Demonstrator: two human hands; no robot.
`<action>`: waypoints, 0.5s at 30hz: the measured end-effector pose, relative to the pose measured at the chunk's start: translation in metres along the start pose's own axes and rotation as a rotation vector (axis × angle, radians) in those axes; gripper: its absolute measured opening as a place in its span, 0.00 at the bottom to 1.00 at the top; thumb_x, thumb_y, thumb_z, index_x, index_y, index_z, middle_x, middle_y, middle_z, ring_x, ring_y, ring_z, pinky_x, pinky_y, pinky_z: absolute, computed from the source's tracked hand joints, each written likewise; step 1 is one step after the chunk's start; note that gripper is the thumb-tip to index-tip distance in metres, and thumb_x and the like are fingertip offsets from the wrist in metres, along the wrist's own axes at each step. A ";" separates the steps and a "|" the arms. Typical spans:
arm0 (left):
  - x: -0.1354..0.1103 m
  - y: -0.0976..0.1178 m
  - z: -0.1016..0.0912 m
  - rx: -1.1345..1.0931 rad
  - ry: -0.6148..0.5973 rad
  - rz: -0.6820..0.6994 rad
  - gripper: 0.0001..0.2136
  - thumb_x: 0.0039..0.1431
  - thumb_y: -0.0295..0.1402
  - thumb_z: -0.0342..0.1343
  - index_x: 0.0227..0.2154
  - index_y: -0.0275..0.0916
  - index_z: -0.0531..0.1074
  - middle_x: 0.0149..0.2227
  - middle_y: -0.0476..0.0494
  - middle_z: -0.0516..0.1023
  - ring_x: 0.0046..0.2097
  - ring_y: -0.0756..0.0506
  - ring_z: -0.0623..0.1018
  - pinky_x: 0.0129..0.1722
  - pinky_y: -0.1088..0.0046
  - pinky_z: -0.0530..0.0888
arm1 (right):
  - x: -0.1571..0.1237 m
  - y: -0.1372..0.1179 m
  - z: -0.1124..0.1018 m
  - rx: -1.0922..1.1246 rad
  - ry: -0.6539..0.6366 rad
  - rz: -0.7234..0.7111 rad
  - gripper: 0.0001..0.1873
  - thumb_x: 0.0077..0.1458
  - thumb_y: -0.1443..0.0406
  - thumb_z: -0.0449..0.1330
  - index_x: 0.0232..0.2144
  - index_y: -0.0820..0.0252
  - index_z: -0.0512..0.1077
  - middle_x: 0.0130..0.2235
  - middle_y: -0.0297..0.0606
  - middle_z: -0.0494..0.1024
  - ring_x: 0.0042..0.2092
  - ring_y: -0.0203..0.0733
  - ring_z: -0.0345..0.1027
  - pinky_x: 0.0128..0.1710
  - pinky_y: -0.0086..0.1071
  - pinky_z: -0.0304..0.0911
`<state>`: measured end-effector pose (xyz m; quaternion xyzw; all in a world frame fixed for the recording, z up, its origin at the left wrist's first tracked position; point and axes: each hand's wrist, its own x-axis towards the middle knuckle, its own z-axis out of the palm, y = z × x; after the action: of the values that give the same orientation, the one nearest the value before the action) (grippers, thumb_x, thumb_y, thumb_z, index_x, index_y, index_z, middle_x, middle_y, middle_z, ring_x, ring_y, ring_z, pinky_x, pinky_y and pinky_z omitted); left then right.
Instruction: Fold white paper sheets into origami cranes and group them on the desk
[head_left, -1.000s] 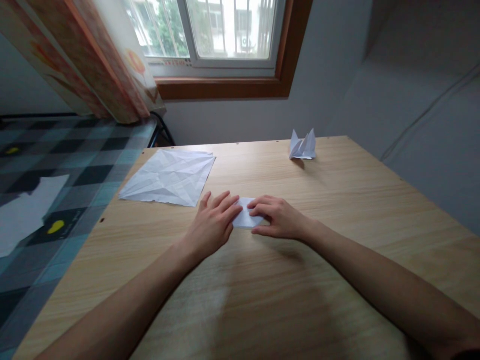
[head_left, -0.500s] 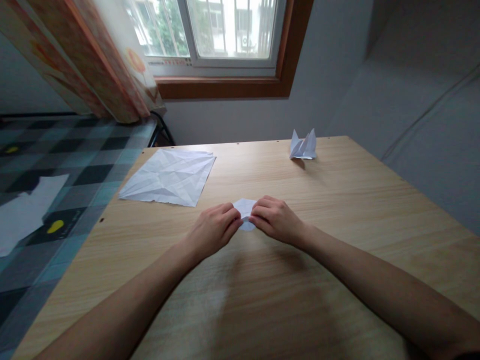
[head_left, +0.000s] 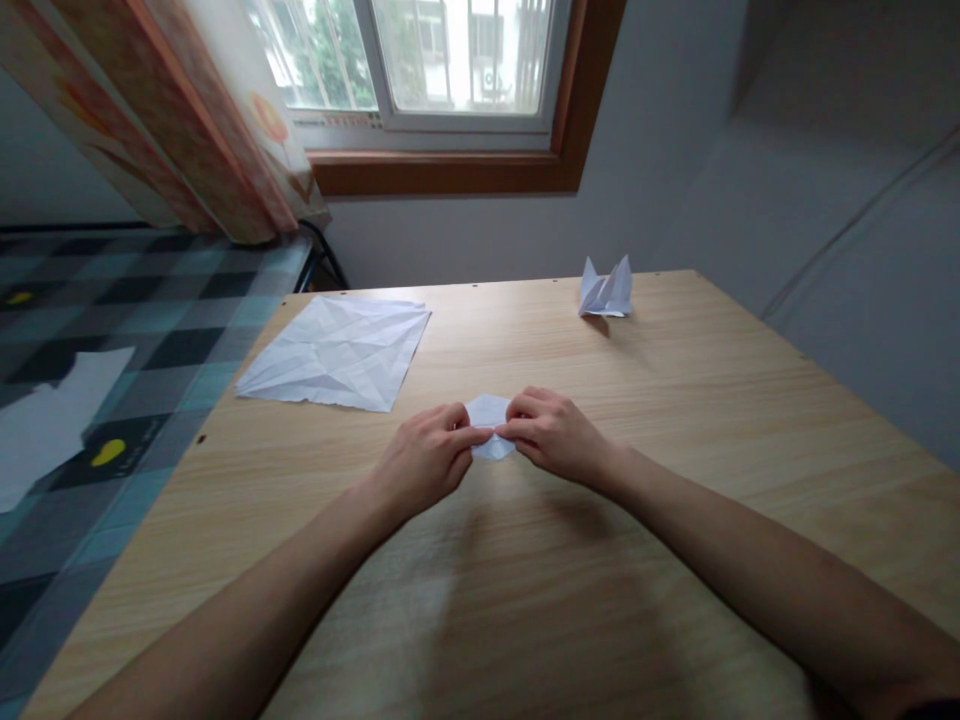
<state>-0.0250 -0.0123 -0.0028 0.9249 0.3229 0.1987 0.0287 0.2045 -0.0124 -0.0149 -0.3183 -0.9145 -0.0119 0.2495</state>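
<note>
A small folded white paper [head_left: 491, 410] lies in the middle of the wooden table [head_left: 525, 600], between my two hands. My left hand [head_left: 433, 450] is closed on its left side, with the index finger stretched along the paper's middle. From the other side my right hand [head_left: 553, 430] grips the right part, its index finger pointing in as well. The two index fingertips nearly meet over a crease. Below them the near tip of the paper shows. Both side edges of the paper are hidden under my fingers.
A creased white sheet [head_left: 337, 355] lies flat at the table's back left. At the back right stands a folded paper figure [head_left: 606, 292] with two upright points. White paper pieces [head_left: 56, 420] rest on the checkered bed cover [head_left: 187, 345] to the left. Behind are a window and curtain [head_left: 150, 110].
My index fingers have stretched inward and now press on the middle of the paper, where fingers and thumbs pinched it before. The near part of the paper now looks flatter.
</note>
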 end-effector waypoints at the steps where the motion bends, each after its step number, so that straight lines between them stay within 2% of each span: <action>1: 0.000 0.001 -0.001 0.014 -0.003 0.001 0.15 0.60 0.25 0.50 0.42 0.44 0.79 0.33 0.46 0.72 0.33 0.48 0.72 0.34 0.72 0.70 | 0.000 0.000 -0.002 -0.027 -0.016 -0.029 0.09 0.61 0.69 0.58 0.33 0.58 0.78 0.34 0.40 0.76 0.37 0.42 0.64 0.38 0.35 0.59; 5: 0.002 0.006 -0.006 0.074 -0.013 0.035 0.12 0.60 0.27 0.50 0.39 0.42 0.79 0.33 0.45 0.72 0.33 0.47 0.71 0.34 0.70 0.69 | 0.001 0.002 -0.007 -0.116 -0.049 -0.095 0.12 0.61 0.69 0.56 0.28 0.60 0.77 0.32 0.41 0.75 0.36 0.43 0.62 0.37 0.36 0.57; 9: 0.004 0.009 -0.010 0.181 -0.021 0.094 0.11 0.65 0.33 0.49 0.38 0.40 0.78 0.34 0.43 0.73 0.35 0.45 0.70 0.36 0.66 0.68 | 0.002 0.003 -0.008 -0.094 -0.047 -0.094 0.13 0.60 0.70 0.55 0.24 0.60 0.74 0.30 0.41 0.74 0.34 0.42 0.61 0.37 0.36 0.56; 12: 0.006 0.010 -0.011 0.240 -0.037 0.157 0.12 0.67 0.35 0.48 0.40 0.38 0.76 0.37 0.41 0.75 0.39 0.42 0.71 0.39 0.64 0.68 | 0.003 0.002 -0.005 -0.012 -0.012 -0.024 0.13 0.58 0.72 0.54 0.22 0.60 0.71 0.29 0.40 0.73 0.33 0.42 0.61 0.36 0.35 0.57; 15: 0.007 0.012 -0.010 0.241 -0.079 0.194 0.11 0.67 0.33 0.48 0.43 0.37 0.75 0.40 0.41 0.76 0.41 0.42 0.72 0.41 0.64 0.67 | 0.005 -0.002 0.000 0.084 0.025 0.118 0.12 0.55 0.74 0.54 0.22 0.60 0.70 0.28 0.38 0.72 0.33 0.41 0.63 0.35 0.34 0.59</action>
<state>-0.0174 -0.0181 0.0113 0.9556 0.2523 0.1237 -0.0891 0.2003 -0.0107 -0.0119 -0.3607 -0.8907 0.0373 0.2742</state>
